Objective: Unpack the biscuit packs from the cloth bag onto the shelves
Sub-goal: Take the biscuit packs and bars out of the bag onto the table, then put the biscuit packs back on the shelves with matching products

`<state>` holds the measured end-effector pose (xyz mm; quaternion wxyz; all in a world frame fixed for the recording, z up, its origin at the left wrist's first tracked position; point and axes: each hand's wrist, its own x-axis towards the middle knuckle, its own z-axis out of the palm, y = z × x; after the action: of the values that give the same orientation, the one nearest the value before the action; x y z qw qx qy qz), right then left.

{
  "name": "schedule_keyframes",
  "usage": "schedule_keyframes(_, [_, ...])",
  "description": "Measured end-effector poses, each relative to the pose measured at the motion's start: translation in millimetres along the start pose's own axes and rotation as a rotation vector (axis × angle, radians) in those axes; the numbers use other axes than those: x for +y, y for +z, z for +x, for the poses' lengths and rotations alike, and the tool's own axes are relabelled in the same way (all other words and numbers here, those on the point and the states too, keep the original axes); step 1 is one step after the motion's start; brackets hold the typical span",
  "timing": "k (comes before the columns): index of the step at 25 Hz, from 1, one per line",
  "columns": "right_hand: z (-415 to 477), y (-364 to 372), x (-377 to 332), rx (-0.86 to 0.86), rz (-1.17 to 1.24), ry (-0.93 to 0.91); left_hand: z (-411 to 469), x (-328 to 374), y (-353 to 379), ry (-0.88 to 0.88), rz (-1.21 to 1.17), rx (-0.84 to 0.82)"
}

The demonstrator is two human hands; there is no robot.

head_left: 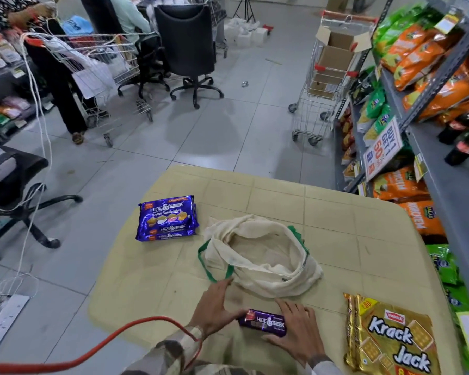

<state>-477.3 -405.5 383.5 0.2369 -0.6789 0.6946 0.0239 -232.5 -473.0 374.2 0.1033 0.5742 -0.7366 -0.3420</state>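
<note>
Purple biscuit pack point(263, 322) flat on tabletop point(363, 226), long axis left to right, left hand point(217, 307) spread, thumb touching left end, right hand point(301, 328) gripping right end

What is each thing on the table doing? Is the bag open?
cloth bag: open, slumped.
small Hide & Seek pack: flat, sealed, between both hands.
left hand: fingers straight, touching the pack's end.
right hand: gripping the pack's other end.
Hide & Seek stack: sealed, piled up.
Krack Jack packs: sealed, lying flat.
</note>
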Motion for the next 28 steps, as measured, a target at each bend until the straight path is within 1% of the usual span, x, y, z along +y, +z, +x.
schedule_keyframes(3, [10.1, -6.5, -29.7, 0.118, 0.019, -0.001, -6.6, -39.8, -32.1, -0.136, -0.162, 0.175])
schedule_keyframes(5, [31.7, -15.7, -59.8, 0.146, 0.097, -0.026, -4.9, -70.9, -57.1, -0.249, -0.295, 0.315])
schedule_keyframes(8, [77.7, -39.0, -114.6, 0.129, 0.377, -0.026, 7.8, -108.5, -104.3, -0.404, -0.452, 0.565])
schedule_keyframes(9, [98.0, -44.6, -135.3, 0.132, 0.478, -0.021, 14.7, -122.4, -122.2, -0.445, -0.500, 0.625])
schedule_keyframes(11, [140.1, -54.5, -174.5, 0.130, 0.666, 0.003, 32.1, -144.4, -155.6, -0.503, -0.606, 0.677])
schedule_keyframes(13, [183.0, -58.8, -209.0, 0.078, 0.826, 0.069, 54.6, -164.6, -184.2, -0.548, -0.696, 0.693])
schedule_keyframes(15, [220.6, -57.7, -229.6, -0.001, 0.907, 0.149, 78.8, -176.5, -203.0, -0.581, -0.771, 0.666])
schedule_keyframes(18, [270.2, -48.6, -252.8, -0.024, 0.899, 0.278, 116.4, -198.1, -216.0, -0.645, -0.852, 0.497])
schedule_keyframes(20, [295.5, -38.5, -262.5, -0.038, 0.855, 0.330, 132.7, -207.9, -213.1, -0.701, -0.896, 0.425])
schedule_keyframes(23, [316.3, -24.5, -268.1, -0.132, 0.817, 0.341, 140.4, -215.5, -202.0, -0.764, -0.881, 0.379])
schedule_keyframes(25, [322.4, -12.8, -269.9, -0.130, 0.851, 0.323, 142.6, -228.1, -192.6, -0.807, -0.808, 0.366])
schedule_keyframes(26, [323.1, -10.0, -272.1, -0.114, 0.857, 0.310, 143.0, -232.1, -190.7, -0.799, -0.802, 0.337])
schedule_keyframes(28, [322.2, -4.8, -276.8, -0.064, 0.926, 0.304, 142.5, -229.8, -192.7, -0.723, -0.887, 0.283])
